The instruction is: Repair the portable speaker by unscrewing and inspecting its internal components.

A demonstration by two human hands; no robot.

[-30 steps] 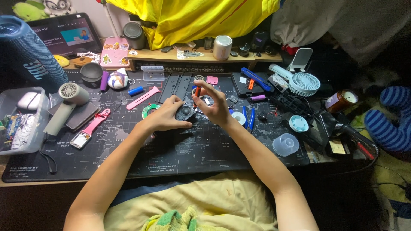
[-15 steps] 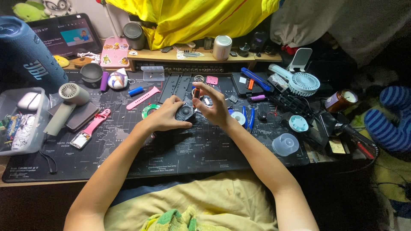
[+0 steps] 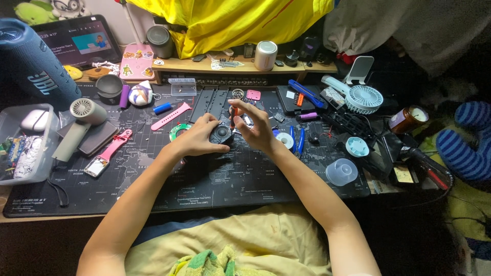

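Note:
My left hand (image 3: 197, 139) grips a small round black device (image 3: 221, 135) that rests on the dark world-map desk mat (image 3: 215, 179). Over the device, my right hand (image 3: 255, 128) holds a thin screwdriver with an orange grip (image 3: 232, 115) upright, its tip pointing down at the device. Both forearms reach in from the bottom of the view.
A pink watch strap (image 3: 170, 116) and a green ring (image 3: 177, 131) lie left of the hands. Blue tools (image 3: 300, 140) and a white tape roll (image 3: 286, 140) sit to the right. A grey handheld fan (image 3: 76, 122), a clear bin (image 3: 28, 143) and a blue speaker (image 3: 30, 64) stand at left.
The hands stay over the black device; the right hand with the screwdriver has shifted only slightly.

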